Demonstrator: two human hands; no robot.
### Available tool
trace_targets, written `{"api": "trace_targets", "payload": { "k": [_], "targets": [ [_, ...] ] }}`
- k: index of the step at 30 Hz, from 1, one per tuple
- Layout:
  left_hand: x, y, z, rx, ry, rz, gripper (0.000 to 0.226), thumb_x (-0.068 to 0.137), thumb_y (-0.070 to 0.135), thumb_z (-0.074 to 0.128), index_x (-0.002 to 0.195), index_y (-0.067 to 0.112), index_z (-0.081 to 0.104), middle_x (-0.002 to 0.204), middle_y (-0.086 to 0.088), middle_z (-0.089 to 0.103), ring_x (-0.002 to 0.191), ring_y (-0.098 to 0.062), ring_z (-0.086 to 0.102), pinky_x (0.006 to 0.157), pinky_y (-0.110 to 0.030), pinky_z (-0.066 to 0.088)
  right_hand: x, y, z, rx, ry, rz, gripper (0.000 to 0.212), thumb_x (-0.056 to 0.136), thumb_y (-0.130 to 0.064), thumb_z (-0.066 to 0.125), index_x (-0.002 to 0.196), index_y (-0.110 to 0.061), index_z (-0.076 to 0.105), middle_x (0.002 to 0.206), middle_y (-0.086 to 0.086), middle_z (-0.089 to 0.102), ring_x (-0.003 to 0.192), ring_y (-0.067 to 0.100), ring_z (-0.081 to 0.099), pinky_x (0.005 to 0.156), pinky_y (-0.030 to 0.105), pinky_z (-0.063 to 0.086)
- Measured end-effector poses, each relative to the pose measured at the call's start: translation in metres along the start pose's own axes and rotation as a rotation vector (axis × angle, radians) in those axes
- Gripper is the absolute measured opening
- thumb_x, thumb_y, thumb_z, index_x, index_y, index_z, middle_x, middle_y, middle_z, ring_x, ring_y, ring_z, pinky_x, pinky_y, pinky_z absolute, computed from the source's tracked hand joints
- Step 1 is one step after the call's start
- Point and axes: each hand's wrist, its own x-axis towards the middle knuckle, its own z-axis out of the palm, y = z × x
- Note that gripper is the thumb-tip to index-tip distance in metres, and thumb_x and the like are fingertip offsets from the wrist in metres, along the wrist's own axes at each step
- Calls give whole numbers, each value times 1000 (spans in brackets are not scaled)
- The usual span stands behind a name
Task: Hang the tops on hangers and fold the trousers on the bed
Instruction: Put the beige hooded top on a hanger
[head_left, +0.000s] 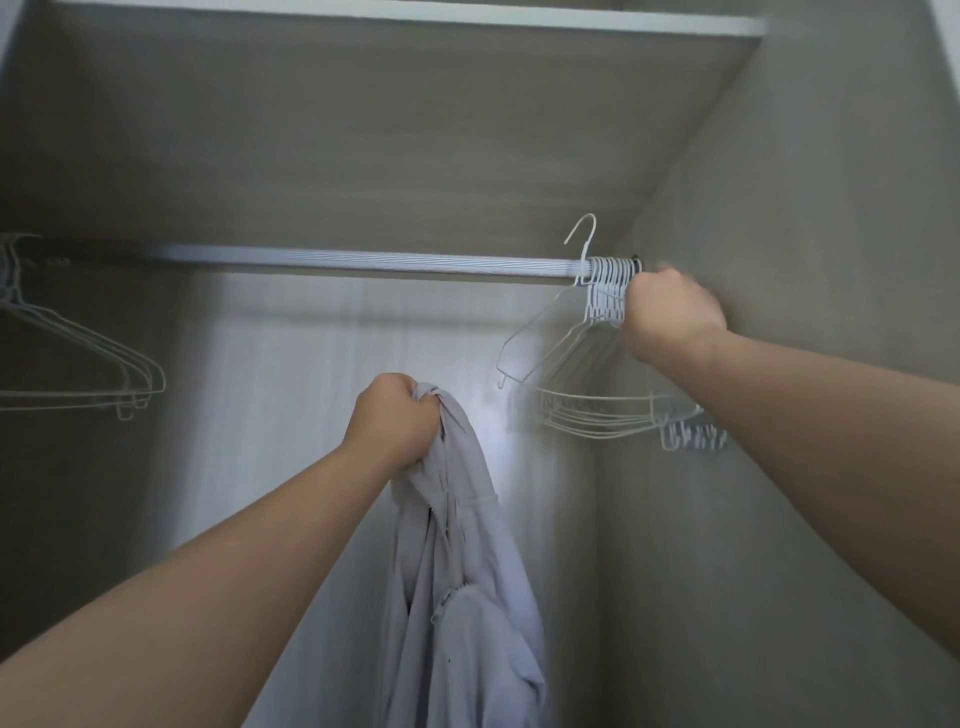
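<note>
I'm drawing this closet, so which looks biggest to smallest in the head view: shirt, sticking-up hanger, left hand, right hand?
1. shirt
2. sticking-up hanger
3. left hand and right hand look alike, so unranked.

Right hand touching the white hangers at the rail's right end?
Touching. Head view: right hand grips the hangers at their necks; one hook sits above the rail.

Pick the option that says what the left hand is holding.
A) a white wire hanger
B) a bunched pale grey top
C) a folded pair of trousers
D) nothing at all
B: the left hand grips the bunched pale grey top, which hangs down from its fist. It is the right hand that grips the white wire hangers at the end of the rail.
</note>
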Motion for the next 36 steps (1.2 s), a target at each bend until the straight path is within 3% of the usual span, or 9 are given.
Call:
{"api": "trace_targets", "payload": {
  "k": [4, 9, 15, 20, 23, 26, 28, 32, 36],
  "targets": [
    [-4, -6, -5, -44, 7, -26, 31, 97, 18, 54, 70, 12, 40, 66, -6, 39, 60, -21, 37, 54, -30, 28, -3, -7, -15, 169, -4, 55, 10, 89, -5, 55, 99, -5, 58, 102, 19, 55, 100, 42, 61, 77, 39, 44],
    [-34, -1, -20, -142, -4, -103, 28, 95, 16, 55, 70, 13, 43, 70, -10, 41, 66, -22, 39, 61, -31, 30, -32, -4, -28, 639, -39, 181, 21, 92, -8, 49, 102, 1, 65, 107, 26, 64, 89, 37, 58, 75, 31, 43],
    [-97, 49, -48, -155, 22, -74, 33, 95, 15, 58, 65, 15, 44, 64, -8, 41, 60, -21, 38, 56, -30, 29, -105, 22, -63, 1127, -5, 295, 23, 95, -18, 52, 73, -17, 56, 65, 2, 52, 71, 28, 55, 67, 35, 43],
    [-172, 105, -71, -62, 78, -20, 28, 94, 17, 58, 68, 12, 48, 66, -10, 41, 60, -22, 37, 54, -32, 28, -185, 69, -124, 1336, 82, 316, 15, 95, -21, 50, 81, -23, 56, 66, -4, 51, 62, 23, 49, 64, 34, 39],
    [-220, 135, -81, -58, 85, -7, 38, 94, 16, 60, 61, 15, 40, 61, -7, 38, 59, -21, 36, 53, -31, 27, -220, 97, -165, 1457, 7, 315, 4, 89, -25, 54, 86, -24, 51, 67, -2, 49, 52, 17, 43, 54, 30, 36],
    [-266, 156, -86, -28, 35, -55, 30, 95, 18, 59, 67, 13, 48, 63, -7, 41, 60, -21, 38, 54, -30, 27, -250, 120, -199, 1610, -200, 387, 17, 94, -23, 63, 82, -20, 51, 54, -2, 40, 38, 13, 33, 41, 19, 27],
    [-295, 166, -86, -17, -12, -125, 22, 95, 20, 59, 75, 12, 55, 68, -9, 44, 62, -20, 39, 57, -30, 28, -272, 134, -214, 1606, -319, 386, 18, 97, -24, 60, 82, -14, 62, 52, 0, 34, 35, 12, 28, 38, 17, 23],
    [-355, 183, -81, 28, -95, -211, 30, 95, 18, 58, 67, 11, 48, 61, -4, 43, 54, -17, 38, 48, -25, 27, -333, 172, -238, 1474, -365, 349, 26, 99, -27, 56, 84, -16, 74, 53, 2, 33, 39, 14, 29, 41, 20, 24],
    [-416, 182, -69, 91, -148, -241, 28, 92, 22, 59, 85, -5, 64, 72, -7, 57, 62, -19, 49, 56, -27, 36, -417, 215, -267, 1499, -418, 335, 27, 100, -23, 56, 83, -16, 75, 51, 4, 28, 40, 16, 24, 42, 19, 20]
  ]
}}
